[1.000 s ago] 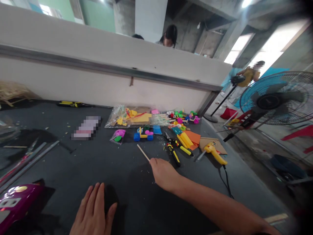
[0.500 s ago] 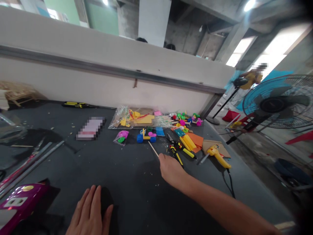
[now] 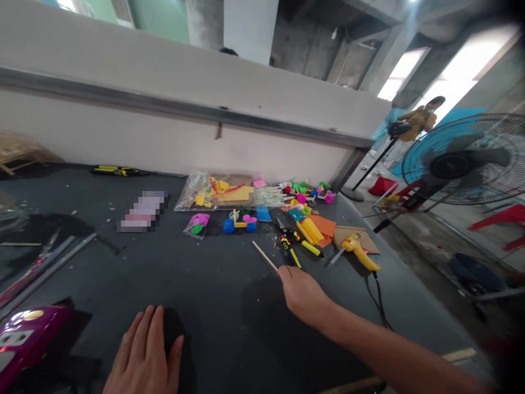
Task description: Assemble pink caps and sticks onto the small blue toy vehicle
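A workshop; bare concrete pillar, large fan; pliers and glue gun on a dark worktable.

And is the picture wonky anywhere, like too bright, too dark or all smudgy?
Head view: the windows at upper right are washed out white; head view: the left hand and right hand throw soft dark shadows on the table; head view: a pinkish patch is broken into squares, hiding what it is; head view: the right corners go dark.

The stick looks like smooth wood, the desk is matt, the glue gun and toy are plastic, the bag is glossy clear film.
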Available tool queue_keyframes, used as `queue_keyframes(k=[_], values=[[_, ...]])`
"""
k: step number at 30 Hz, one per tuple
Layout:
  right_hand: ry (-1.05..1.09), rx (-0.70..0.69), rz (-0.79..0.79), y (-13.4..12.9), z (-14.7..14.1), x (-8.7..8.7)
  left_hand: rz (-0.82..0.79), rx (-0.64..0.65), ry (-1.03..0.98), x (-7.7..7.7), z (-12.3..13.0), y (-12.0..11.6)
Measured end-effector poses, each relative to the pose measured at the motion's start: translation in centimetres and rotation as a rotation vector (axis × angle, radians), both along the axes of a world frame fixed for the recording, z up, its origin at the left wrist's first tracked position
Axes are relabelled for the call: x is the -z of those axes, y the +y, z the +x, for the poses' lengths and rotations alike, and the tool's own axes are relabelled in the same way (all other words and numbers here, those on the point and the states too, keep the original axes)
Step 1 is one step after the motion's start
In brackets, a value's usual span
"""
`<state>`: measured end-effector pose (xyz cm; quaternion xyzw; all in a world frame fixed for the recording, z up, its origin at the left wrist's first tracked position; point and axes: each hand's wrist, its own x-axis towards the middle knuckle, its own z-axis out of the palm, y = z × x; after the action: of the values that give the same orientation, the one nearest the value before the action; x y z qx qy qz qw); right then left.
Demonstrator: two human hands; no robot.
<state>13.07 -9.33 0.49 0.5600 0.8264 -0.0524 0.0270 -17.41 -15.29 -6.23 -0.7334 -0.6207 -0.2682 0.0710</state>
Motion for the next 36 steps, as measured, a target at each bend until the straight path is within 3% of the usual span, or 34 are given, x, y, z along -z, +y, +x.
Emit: queue_keyframes(k=[4, 7, 9, 12, 13, 15, 17, 19, 21, 22, 26, 29, 32, 36], values=[[0.091, -0.246, -0.018, -1.0, -1.2, 0.1, -0.025, -0.032, 0.071, 0.0, 0.5, 0.4], [0.026, -0.252, 0.007, -0.5, -2.1, 0.5, -0.056, -0.060, 0.158, -1.5, 2.2, 1.1], [-0.027, -0.188, 0.043, 0.9, -2.0, 0.5, -0.066, 0.002, 0.191, -3.8, 4.2, 2.0], [-0.082, -0.161, 0.074, 3.3, -1.3, 0.3, -0.153, 0.169, 0.149, -8.7, 7.7, 4.6], [-0.090, -0.173, 0.086, 3.9, -1.1, 0.2, -0.219, 0.165, 0.109, -10.4, 8.7, 6.0], [-0.095, -0.208, 0.104, 4.6, -0.7, -0.1, -0.272, 0.003, -0.008, -13.2, 10.0, 9.5], [-0.087, -0.227, 0.119, 5.0, -0.6, -0.3, -0.192, -0.116, -0.221, -14.4, 10.3, 13.6], [-0.050, -0.209, 0.136, 5.2, -0.5, -0.6, -0.093, -0.156, -0.610, -13.9, 10.0, 17.8], [0.027, -0.141, 0.163, 5.8, -0.6, -1.0, 0.026, -0.239, -1.068, -12.2, 9.6, 21.2], [0.087, -0.091, 0.176, 6.2, -0.6, -1.2, 0.052, -0.262, -1.120, -11.1, 9.4, 22.5], [0.485, 0.161, 0.238, 9.6, -0.6, -1.6, 0.077, -0.286, -1.173, -6.7, 9.7, 24.0], [0.557, 0.242, 0.255, 12.7, -0.7, -1.2, 0.066, -0.239, -1.160, -4.4, 10.3, 23.2], [0.589, 0.273, 0.206, 15.1, -1.1, -0.1, 0.047, -0.173, -1.105, -3.4, 10.7, 22.4], [0.595, 0.270, 0.148, 16.4, -2.1, 1.3, 0.018, -0.137, -1.019, -3.0, 10.6, 22.1]])
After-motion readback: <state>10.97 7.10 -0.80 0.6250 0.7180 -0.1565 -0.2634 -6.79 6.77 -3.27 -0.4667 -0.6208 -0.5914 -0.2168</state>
